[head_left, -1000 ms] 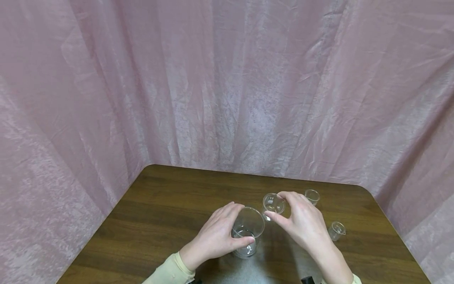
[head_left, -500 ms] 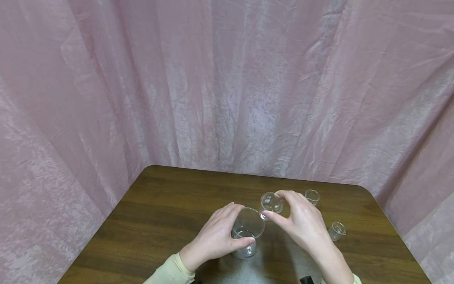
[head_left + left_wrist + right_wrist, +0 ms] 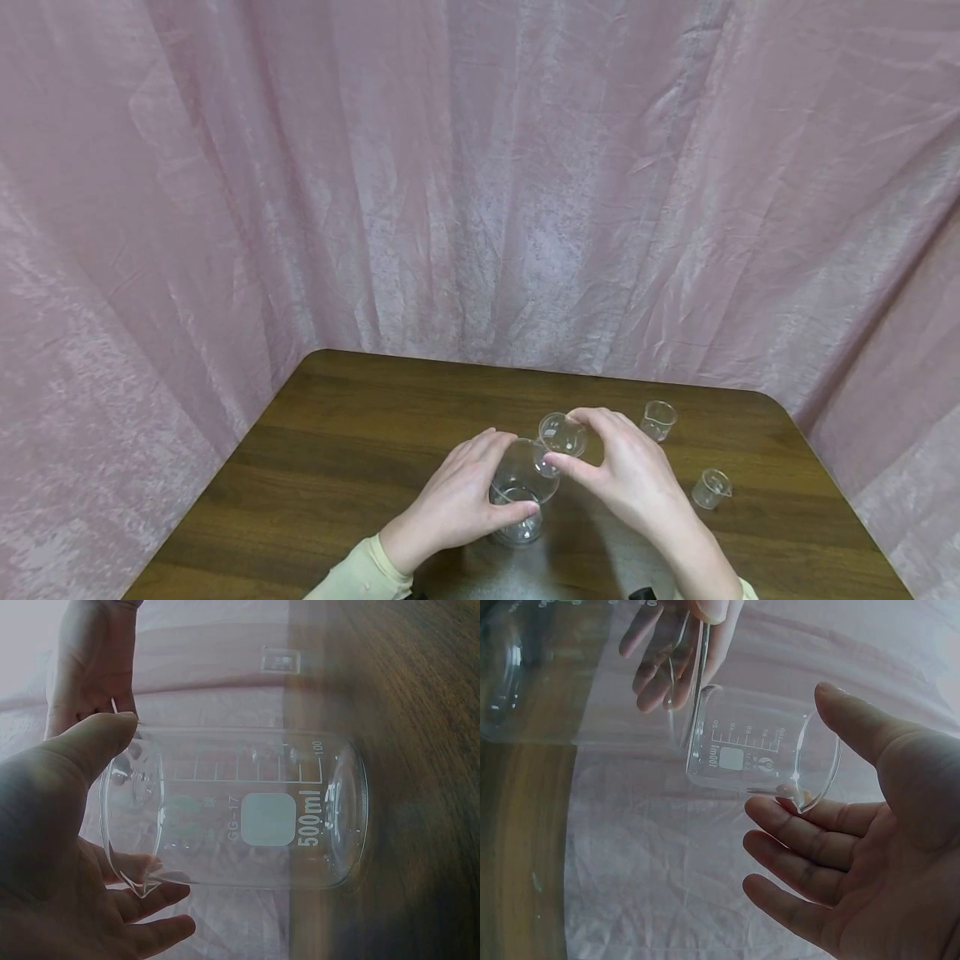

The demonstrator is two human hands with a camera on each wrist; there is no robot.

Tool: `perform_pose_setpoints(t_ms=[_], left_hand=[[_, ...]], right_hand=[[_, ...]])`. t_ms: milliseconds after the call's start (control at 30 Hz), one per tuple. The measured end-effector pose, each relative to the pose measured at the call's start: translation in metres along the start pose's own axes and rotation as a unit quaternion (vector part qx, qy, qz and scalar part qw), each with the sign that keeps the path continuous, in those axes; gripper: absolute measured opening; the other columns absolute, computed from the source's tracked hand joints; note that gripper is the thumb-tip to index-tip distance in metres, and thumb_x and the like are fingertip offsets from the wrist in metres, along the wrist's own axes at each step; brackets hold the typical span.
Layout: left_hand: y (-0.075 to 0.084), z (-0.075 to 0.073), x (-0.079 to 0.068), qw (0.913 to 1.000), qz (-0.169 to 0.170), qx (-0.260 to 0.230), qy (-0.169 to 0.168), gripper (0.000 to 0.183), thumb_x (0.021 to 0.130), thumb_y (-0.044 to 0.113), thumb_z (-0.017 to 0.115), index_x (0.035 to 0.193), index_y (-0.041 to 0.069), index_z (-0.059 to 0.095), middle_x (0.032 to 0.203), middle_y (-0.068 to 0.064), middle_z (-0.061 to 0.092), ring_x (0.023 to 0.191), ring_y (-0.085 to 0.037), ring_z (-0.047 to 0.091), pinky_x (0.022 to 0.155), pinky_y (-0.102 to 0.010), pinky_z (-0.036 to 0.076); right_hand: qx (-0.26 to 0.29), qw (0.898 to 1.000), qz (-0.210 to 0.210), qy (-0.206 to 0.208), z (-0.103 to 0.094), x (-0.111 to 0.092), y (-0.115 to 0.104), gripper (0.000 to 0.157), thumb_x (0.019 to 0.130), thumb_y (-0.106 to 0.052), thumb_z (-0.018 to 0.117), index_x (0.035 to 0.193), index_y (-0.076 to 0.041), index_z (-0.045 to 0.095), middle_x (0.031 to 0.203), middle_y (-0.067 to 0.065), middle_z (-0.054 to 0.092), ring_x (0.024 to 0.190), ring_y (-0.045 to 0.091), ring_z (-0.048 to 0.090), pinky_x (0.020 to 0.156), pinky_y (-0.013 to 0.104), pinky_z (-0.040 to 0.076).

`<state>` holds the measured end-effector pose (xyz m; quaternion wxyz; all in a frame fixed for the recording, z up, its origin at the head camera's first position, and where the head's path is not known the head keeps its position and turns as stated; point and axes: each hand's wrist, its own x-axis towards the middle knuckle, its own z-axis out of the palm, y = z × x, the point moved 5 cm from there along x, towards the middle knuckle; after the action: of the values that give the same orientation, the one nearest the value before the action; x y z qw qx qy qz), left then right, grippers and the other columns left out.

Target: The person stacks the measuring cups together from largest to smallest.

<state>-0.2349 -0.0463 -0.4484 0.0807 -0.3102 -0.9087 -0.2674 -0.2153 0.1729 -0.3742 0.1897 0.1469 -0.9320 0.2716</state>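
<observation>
A large clear glass beaker (image 3: 270, 862) marked 500ml stands on the table, its spout facing down in the sideways left wrist view. My left hand (image 3: 457, 492) grips it close to the rim, thumb on one side and fingers on the other. Between thumb and fingers of my right hand (image 3: 637, 475) is a smaller glass beaker (image 3: 742, 739), marked 100ml and held by its upper part. In the head view the small beaker overlaps the right side of the large one's mouth. Its base is right at the large rim in the right wrist view.
Two more small glass beakers stand to the right: one farther back (image 3: 658, 422), one nearer (image 3: 710, 490) beside my right forearm. The brown wooden table (image 3: 360, 417) has rounded far corners. Pink curtains (image 3: 480, 183) hang behind it.
My right hand has moved left with the small beaker, from beside the large beaker to over its rim. The left hand and the large beaker stay put.
</observation>
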Motion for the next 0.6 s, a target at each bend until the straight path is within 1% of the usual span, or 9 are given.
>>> perform_pose_setpoints(t_ms=[167,600], left_hand=[[-0.0001,0.0004,-0.0001,1.0000,0.000,0.003,0.001,0.081,0.093,0.060,0.083,0.153,0.013,0.056,0.151,-0.004,0.063,0.153,-0.036,0.049,0.124,-0.058,0.041],[0.0000,0.0004,0.0001,1.0000,0.003,0.006,0.003,0.082,0.092,0.059,0.083,0.153,0.013,0.056,0.151,-0.004,0.063,0.152,-0.035,0.050,0.124,-0.058,0.042]], right_hand=[[0.005,1.000,0.002,-0.007,0.0024,-0.0006,-0.0012,0.055,0.089,-0.050,0.092,0.130,-0.017,0.075,0.126,-0.002,0.076,0.120,0.026,0.072,0.097,0.055,0.060],[0.017,1.000,-0.015,-0.007,0.0064,-0.0010,-0.0055,0.055,0.088,-0.049,0.092,0.130,-0.017,0.076,0.126,-0.005,0.076,0.122,0.023,0.071,0.099,0.053,0.060]])
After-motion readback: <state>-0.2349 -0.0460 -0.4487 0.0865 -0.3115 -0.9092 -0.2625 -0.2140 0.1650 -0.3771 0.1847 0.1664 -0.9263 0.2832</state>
